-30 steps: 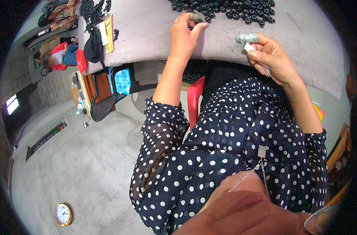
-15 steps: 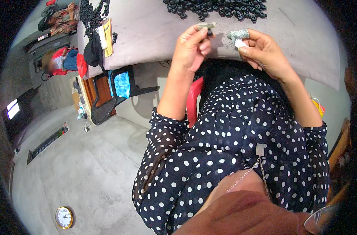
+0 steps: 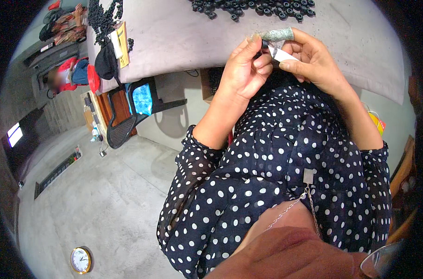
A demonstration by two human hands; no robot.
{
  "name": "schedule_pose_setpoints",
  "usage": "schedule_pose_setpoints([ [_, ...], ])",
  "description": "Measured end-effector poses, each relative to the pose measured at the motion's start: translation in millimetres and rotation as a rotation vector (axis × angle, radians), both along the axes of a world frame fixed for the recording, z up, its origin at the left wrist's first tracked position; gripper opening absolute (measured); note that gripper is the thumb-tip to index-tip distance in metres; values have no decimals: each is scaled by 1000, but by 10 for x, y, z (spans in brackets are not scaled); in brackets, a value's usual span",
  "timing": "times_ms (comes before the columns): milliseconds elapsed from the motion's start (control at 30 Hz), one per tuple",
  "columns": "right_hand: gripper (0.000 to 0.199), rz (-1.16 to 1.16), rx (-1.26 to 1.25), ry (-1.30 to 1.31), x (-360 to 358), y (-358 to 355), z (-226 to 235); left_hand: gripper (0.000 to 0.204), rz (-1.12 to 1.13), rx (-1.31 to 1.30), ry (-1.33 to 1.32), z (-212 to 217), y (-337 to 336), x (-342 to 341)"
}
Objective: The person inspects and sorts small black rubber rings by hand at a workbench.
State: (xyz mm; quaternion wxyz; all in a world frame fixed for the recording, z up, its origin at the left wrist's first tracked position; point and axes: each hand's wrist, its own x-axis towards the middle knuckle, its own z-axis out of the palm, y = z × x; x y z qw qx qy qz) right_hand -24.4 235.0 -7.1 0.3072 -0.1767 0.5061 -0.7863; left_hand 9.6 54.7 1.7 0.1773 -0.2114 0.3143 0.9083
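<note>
Above the near edge of the grey table [image 3: 183, 42], a small black part [image 3: 264, 45] is pinched in the left hand [image 3: 243, 69], and a small white blade-like tool [image 3: 282, 54] is gripped in the right hand [image 3: 313, 63], both hands touching. Many black parts [image 3: 253, 6] are heaped at the far edge, so most work seems left.

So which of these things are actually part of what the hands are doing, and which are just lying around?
In use:
- left hand, pinching a small black ring
- right hand, holding a small white piece
- heap of black rings on the grey table

Lying about:
- black chair
- round clock on the floor
- black cap
</note>
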Motion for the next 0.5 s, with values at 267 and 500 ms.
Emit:
schedule_pose_setpoints([
  [267,41,16,14,-5,23,-3,12,22,-16,10,25,-13,37,26],
  [500,38,2,42,6,29,-16,40,13,-5,7,-4,55,53,43],
])
